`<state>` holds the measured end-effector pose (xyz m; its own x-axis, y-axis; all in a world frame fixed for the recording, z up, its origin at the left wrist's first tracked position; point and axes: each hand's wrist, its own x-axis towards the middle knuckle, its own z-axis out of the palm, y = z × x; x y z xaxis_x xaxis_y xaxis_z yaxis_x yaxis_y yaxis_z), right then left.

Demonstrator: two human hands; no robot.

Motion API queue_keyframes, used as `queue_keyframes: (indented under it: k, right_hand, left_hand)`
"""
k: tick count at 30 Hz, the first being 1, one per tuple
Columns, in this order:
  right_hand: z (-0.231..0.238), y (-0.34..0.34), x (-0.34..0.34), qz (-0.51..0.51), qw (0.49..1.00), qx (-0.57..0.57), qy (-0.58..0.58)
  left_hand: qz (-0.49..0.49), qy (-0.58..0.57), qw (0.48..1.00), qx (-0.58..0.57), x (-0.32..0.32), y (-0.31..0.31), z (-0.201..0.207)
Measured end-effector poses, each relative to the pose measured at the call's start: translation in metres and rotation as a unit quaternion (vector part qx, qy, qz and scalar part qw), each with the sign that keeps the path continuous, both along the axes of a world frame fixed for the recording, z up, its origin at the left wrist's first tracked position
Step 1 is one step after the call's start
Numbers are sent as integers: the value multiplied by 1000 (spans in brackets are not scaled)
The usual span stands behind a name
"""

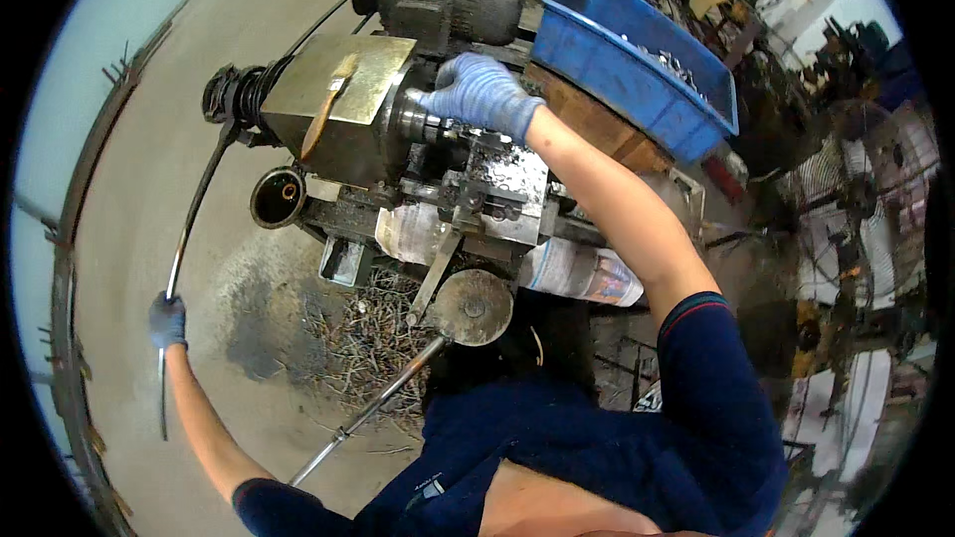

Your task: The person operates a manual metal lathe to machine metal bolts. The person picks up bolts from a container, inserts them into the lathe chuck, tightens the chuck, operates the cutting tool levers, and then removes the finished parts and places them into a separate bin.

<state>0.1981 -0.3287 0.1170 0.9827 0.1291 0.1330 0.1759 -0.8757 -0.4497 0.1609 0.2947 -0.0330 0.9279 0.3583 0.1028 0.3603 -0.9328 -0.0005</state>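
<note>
My left hand (168, 320), in a blue-grey glove, is closed around a long metal lever bar (185, 239). The bar runs up to the pulley end (234, 94) of a small lathe (328, 129). At the lathe's chuck (408, 119), my right hand (479, 94), in a striped blue glove, has its fingers curled and its thumb against the chuck side. Whatever those fingers hold is hidden. Just below sits the tool slide (502, 179), littered with bright metal chips. A wooden-handled brush (323, 119) lies on the lathe's flat top cover.
A blue plastic bin (637, 60) with small metal parts stands on a wooden block behind my right arm. An electric motor (448, 0) sits behind the lathe. A round handwheel (475, 307) and a long steel bar (368, 413) are near my body. Metal shavings (368, 338) cover the floor.
</note>
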Motion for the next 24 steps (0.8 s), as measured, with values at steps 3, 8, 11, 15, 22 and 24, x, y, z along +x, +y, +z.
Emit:
queue_keyframes:
  k: [3, 8, 11, 15, 22, 24]
  right_hand:
    - [16, -25, -38, 12, 989, 20, -147]
    - [20, -109, -118, -10, 984, 71, -161]
    - [4, -154, -162, -110, 987, 78, -91]
    - [-34, -227, -244, -248, 968, 33, -24]
    - [-110, -378, -303, -380, 919, -102, -16]
    - [-108, -395, -306, -377, 898, -199, 108]
  left_hand:
    - [-254, -326, 892, -185, -4, -93, -2]
    - [-111, 104, 871, -468, 12, -163, -169]
    - [-329, 16, 895, -300, 1, -194, -247]
    - [-382, 183, 903, 71, 35, -246, -162]
    - [-341, 199, 919, 1, 17, -262, -86]
    - [-324, 258, 909, -36, -1, -251, -69]
